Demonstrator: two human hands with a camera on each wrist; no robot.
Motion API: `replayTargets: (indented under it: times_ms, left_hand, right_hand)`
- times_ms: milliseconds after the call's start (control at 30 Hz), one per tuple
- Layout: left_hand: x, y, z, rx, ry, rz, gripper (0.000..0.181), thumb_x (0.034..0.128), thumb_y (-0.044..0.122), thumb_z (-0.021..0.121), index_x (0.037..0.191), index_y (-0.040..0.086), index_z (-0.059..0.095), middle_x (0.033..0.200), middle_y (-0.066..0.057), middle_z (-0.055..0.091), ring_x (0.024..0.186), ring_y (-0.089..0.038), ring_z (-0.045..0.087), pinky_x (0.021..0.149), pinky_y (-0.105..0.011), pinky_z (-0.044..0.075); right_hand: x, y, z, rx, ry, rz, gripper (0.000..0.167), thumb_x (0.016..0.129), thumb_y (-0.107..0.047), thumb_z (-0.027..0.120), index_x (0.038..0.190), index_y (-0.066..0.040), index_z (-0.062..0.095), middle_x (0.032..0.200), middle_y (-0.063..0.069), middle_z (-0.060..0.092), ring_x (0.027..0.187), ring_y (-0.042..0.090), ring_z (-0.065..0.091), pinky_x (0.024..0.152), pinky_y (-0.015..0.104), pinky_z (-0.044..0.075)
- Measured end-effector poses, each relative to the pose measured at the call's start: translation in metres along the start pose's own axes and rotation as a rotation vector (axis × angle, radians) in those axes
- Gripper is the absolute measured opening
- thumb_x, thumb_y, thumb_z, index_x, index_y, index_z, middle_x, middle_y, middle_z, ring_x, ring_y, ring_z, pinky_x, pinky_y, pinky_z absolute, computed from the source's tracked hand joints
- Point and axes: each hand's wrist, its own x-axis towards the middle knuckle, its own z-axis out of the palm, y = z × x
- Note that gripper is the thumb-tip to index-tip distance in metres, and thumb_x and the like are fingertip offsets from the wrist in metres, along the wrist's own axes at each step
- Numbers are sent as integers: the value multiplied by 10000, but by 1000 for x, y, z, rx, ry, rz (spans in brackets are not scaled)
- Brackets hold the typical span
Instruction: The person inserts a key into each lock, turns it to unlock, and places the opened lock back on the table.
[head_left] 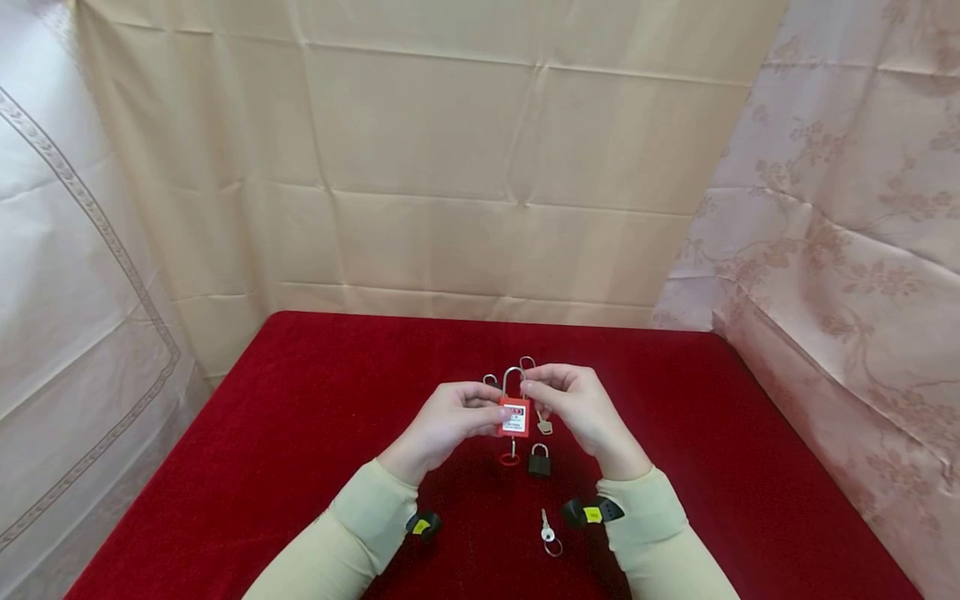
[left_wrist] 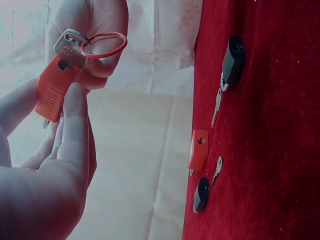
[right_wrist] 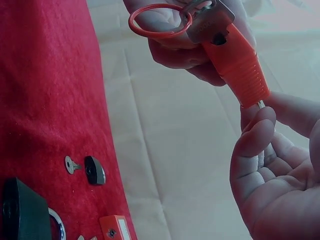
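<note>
A red padlock (head_left: pixel 514 417) with a white label is held upright in the air, its metal shackle at the top. My left hand (head_left: pixel 444 421) grips the body from the left, thumb across its front. From the right, my right hand (head_left: pixel 577 404) pinches the shackle's right leg. A key (left_wrist: pixel 70 48) sits in the lock's bottom, with a red ring (left_wrist: pixel 105 46) hanging from it. The right wrist view shows the red body (right_wrist: pixel 237 67) between both hands, with right fingertips (right_wrist: pixel 261 120) at the shackle.
On the red cloth table (head_left: pixel 360 375) lie a dark padlock (head_left: pixel 539 464), a key with a ring (head_left: pixel 548 534) and another key (head_left: pixel 544 424). Another red padlock (left_wrist: pixel 199 150) and a smaller dark padlock (left_wrist: pixel 201 194) lie farther back, partly hidden by my hands in the head view.
</note>
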Motion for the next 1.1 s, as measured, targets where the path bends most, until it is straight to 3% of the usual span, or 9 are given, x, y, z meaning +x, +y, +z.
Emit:
replayTargets:
  times_ms: [267,533,1100]
  left_hand:
    - [-1,0,1,14,0,3,315,915,44,741,1186,-94,661,1035,-175,722,867,-209,712,811,-369,600]
    - [0,-1,4,-1,-6,3,316,913,32,738,1185,-106,656,1031,-183,721,867,-216,715,813,-379,600]
    - [-1,-4,10,-7,-36,-3,324,902,-7,721,1189,-133,641,1020,-192,726,845,-192,724,817,-377,599]
  right_hand:
    - [1,3,-2,-2,-6,-4,253,945,-60,713,1141,100,694,915,106,720,693,253,594,622,277,533]
    - [1,3,-3,5,-4,-1,237,948,-55,709,1133,93,701,945,123,725,676,176,597,632,287,541]
    - [2,1,-9,23,31,-22,237,941,-36,709,1106,130,683,930,183,711,667,171,592,624,269,540]
